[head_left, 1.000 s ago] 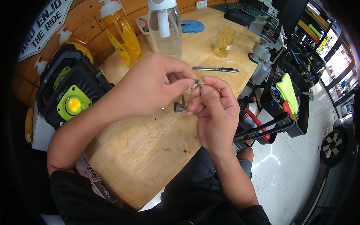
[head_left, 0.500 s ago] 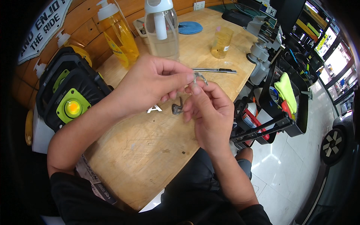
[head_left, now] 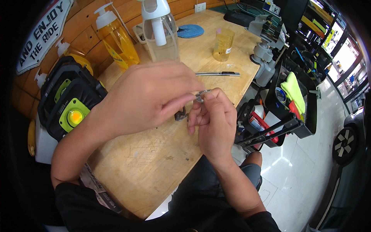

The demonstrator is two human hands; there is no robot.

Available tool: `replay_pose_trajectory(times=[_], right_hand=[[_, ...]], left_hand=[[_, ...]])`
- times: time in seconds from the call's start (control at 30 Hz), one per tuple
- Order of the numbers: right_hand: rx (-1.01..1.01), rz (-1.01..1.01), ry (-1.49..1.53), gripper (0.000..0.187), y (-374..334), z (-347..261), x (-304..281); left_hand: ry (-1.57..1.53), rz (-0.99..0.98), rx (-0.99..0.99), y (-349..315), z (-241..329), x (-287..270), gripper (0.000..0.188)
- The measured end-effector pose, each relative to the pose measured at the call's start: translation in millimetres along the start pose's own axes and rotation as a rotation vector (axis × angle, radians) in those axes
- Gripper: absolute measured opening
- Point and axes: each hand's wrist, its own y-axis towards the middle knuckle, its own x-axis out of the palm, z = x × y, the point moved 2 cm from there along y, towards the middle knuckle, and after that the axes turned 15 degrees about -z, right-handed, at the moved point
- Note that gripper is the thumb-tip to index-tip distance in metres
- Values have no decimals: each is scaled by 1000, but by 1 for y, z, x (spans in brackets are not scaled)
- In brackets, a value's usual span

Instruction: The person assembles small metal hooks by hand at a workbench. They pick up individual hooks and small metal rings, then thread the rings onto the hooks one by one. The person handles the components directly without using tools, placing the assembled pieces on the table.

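Note:
A small silvery piece [head_left: 200, 96], possibly metal, is held up above the wooden table. My right hand [head_left: 216, 120] pinches it between thumb and index finger, its other fingers curled. From the left, my left hand [head_left: 150, 100] reaches over with thumb and index finger closed at the piece's other side; some of its fingertips are hidden. Below the hands, a small dark part [head_left: 180, 115] lies on the table, partly covered by the left hand. Just beyond them lies a slim silver utility knife [head_left: 220, 74].
On the wooden table [head_left: 143, 166] stand a clear bottle [head_left: 164, 42], a yellow liquid bottle [head_left: 119, 40] and an amber cup [head_left: 223, 46]. A black-and-green work light [head_left: 73, 110] is at left. A bench vise [head_left: 266, 58] and black tool cart [head_left: 297, 123] are at right.
My left hand has turned and come closer over the piece, now covering the white letter-shaped bit on the table. The piece sits slightly lower and is turned. The view has shifted a little.

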Motion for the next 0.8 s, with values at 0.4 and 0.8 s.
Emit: replay_pose_trajectory(times=[0.4, 0.8], right_hand=[[-44, -86, -41, 24, 0, 0, -3], [-36, 63, -113, 27, 4, -3, 6]], left_hand=[[-86, -74, -19, -2, 2, 7, 22], [254, 31, 0, -6, 11, 15, 25]])
